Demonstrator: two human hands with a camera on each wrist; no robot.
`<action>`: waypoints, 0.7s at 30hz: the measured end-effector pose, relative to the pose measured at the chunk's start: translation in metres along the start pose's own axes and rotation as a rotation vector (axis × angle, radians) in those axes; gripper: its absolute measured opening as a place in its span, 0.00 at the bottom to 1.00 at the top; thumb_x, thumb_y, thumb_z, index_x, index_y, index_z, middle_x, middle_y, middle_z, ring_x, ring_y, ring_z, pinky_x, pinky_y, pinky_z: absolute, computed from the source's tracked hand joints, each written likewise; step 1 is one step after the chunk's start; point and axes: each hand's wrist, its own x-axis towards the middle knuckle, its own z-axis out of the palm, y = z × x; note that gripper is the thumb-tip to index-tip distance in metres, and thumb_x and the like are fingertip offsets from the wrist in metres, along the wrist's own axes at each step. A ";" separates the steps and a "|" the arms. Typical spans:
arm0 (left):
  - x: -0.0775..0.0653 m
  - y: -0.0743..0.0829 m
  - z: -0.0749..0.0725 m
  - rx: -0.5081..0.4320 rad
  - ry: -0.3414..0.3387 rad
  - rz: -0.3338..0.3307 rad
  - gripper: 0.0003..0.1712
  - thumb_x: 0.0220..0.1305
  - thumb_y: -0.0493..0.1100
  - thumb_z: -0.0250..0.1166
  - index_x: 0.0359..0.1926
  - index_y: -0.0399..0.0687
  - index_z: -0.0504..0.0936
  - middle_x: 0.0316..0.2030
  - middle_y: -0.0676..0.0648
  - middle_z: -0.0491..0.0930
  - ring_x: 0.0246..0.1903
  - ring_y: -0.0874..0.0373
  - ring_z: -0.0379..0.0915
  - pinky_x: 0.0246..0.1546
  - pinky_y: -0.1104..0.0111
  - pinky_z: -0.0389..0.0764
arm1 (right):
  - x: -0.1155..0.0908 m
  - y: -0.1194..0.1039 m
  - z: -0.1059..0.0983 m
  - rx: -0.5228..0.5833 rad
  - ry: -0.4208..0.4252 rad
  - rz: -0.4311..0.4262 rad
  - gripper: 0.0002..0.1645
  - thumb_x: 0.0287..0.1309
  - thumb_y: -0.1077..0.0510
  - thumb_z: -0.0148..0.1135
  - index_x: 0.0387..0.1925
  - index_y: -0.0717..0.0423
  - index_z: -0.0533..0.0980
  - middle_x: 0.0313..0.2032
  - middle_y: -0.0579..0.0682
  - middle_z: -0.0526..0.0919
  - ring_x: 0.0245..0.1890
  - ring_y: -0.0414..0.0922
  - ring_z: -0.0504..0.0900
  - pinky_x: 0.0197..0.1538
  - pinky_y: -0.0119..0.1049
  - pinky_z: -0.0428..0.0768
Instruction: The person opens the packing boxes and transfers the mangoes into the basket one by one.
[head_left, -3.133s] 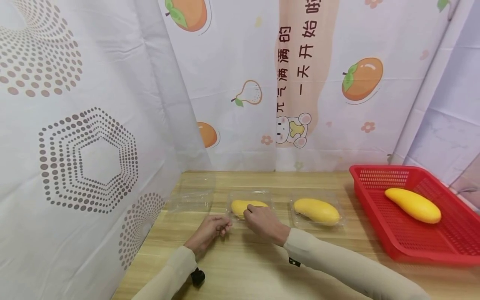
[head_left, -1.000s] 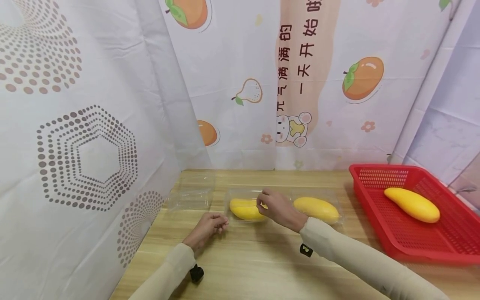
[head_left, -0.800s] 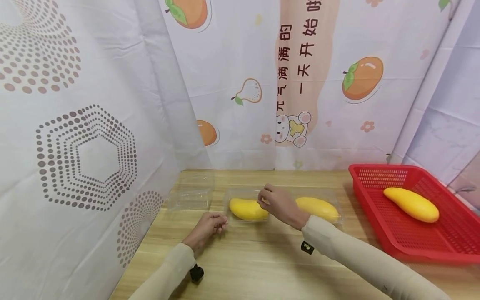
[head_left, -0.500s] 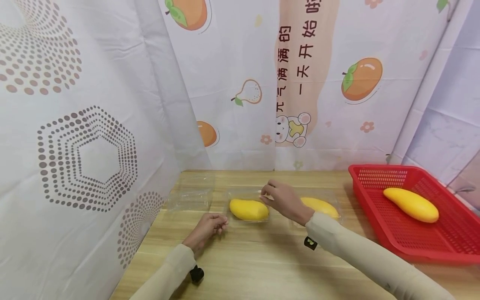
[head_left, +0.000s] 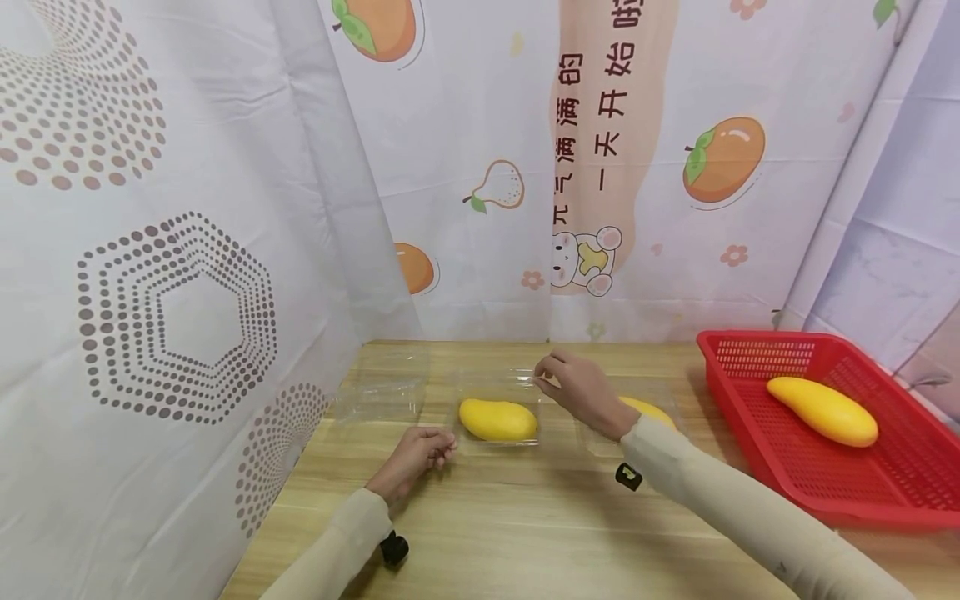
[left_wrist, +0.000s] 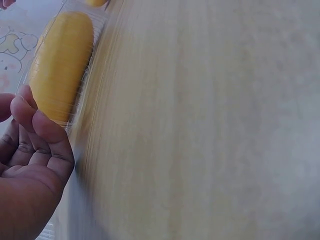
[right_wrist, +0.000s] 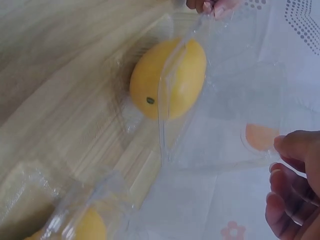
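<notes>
In the head view a yellow mango [head_left: 498, 420] lies in a clear plastic clamshell box [head_left: 501, 442] mid-table. The box's lid [right_wrist: 225, 115] stands raised on the far side in the right wrist view. My right hand [head_left: 581, 392] pinches that lid near its right corner between thumb and fingers. At the box's near left corner, my left hand [head_left: 415, 460] has its fingers curled and its fingertips at the plastic edge. The left wrist view shows this hand [left_wrist: 35, 150] beside the mango's [left_wrist: 62, 62] box.
Behind my right hand, a second clear box holds another mango [head_left: 647, 408]. An open clear box [head_left: 382, 398] stands at the back left. On the right, a red basket [head_left: 795, 492] contains one mango [head_left: 823, 411]. Patterned curtains [head_left: 480, 100] hang along the table's back and left.
My right hand has moved from over the mango up and to the right, and the lid has swung back, uncovering the mango. The left hand has stayed almost still.
</notes>
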 end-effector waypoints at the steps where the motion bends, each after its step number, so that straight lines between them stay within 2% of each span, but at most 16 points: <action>1: 0.000 0.000 0.000 -0.001 0.000 -0.001 0.17 0.75 0.38 0.60 0.46 0.22 0.81 0.32 0.44 0.81 0.28 0.61 0.73 0.28 0.74 0.75 | 0.001 0.001 0.000 0.001 0.002 0.008 0.07 0.56 0.62 0.77 0.34 0.55 0.83 0.32 0.47 0.83 0.28 0.45 0.84 0.30 0.38 0.81; 7: 0.002 0.000 -0.001 -0.008 -0.003 0.006 0.15 0.74 0.38 0.60 0.43 0.25 0.82 0.31 0.45 0.81 0.28 0.61 0.73 0.28 0.74 0.75 | 0.004 0.008 -0.001 0.005 -0.005 0.057 0.07 0.58 0.62 0.76 0.36 0.55 0.84 0.32 0.46 0.85 0.26 0.45 0.83 0.28 0.38 0.79; 14: 0.003 -0.002 -0.003 -0.011 -0.014 0.010 0.14 0.74 0.39 0.61 0.42 0.26 0.82 0.30 0.46 0.81 0.27 0.62 0.73 0.28 0.75 0.75 | 0.006 0.013 0.002 0.015 -0.005 0.068 0.06 0.58 0.63 0.75 0.36 0.56 0.84 0.32 0.46 0.87 0.24 0.43 0.81 0.27 0.36 0.78; 18: 0.002 -0.002 -0.004 -0.009 -0.027 0.012 0.16 0.74 0.39 0.61 0.44 0.24 0.82 0.30 0.45 0.82 0.28 0.62 0.73 0.28 0.75 0.75 | 0.008 0.017 0.004 0.029 -0.047 0.143 0.04 0.62 0.61 0.73 0.37 0.56 0.84 0.34 0.47 0.87 0.29 0.46 0.84 0.33 0.40 0.82; 21: 0.003 -0.001 -0.005 -0.010 -0.030 0.008 0.16 0.74 0.39 0.62 0.43 0.24 0.82 0.31 0.45 0.82 0.28 0.62 0.73 0.28 0.75 0.75 | 0.009 0.021 0.005 0.050 -0.075 0.210 0.03 0.64 0.59 0.71 0.37 0.55 0.85 0.35 0.47 0.86 0.29 0.43 0.82 0.34 0.40 0.82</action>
